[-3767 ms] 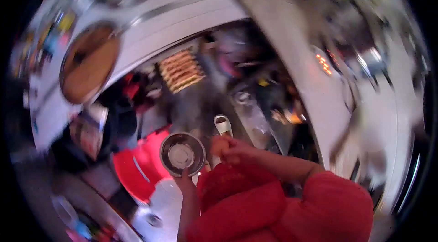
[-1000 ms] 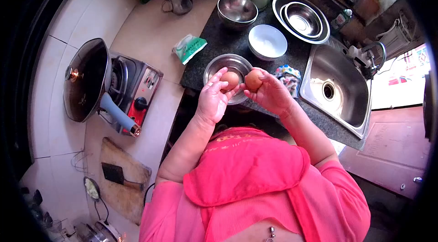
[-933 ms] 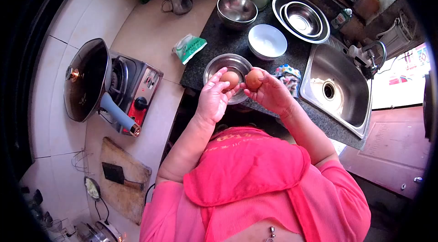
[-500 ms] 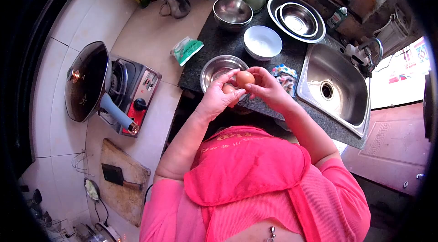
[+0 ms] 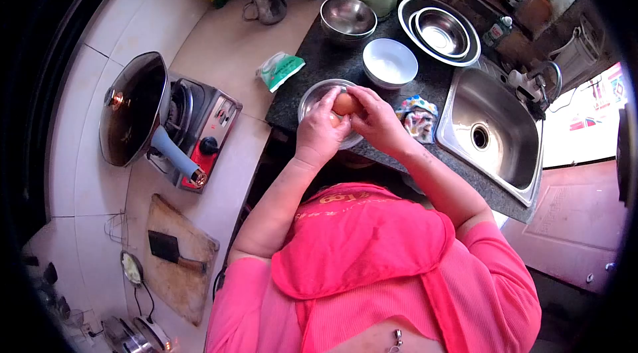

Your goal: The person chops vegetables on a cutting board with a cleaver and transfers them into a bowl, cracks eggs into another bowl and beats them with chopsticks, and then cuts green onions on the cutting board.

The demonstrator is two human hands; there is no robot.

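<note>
A brown egg (image 5: 344, 104) shows between the fingers of both hands, over a steel bowl (image 5: 307, 102) near the counter's front edge. My left hand (image 5: 321, 132) curls around a second egg (image 5: 335, 119), mostly covered by the fingers. My right hand (image 5: 380, 123) is closed on the first egg, its fingertips close to the left ones. The two eggs look close together; whether they touch, I cannot tell. The hands hide much of the bowl's inside.
A white bowl (image 5: 391, 62), steel bowl (image 5: 348, 18), nested basins (image 5: 442, 30) and patterned cloth (image 5: 420, 119) surround the work spot. Right is the sink (image 5: 495, 133). Left are a green-white packet (image 5: 282, 72), a stove (image 5: 206, 130) with a wok (image 5: 135, 110), and a cleaver (image 5: 166, 246) on a board (image 5: 189, 286).
Both hands have drawn closer together over the bowl. The egg in the right hand has moved left and slightly up in view, toward the left hand. The whole view has shifted a little.
</note>
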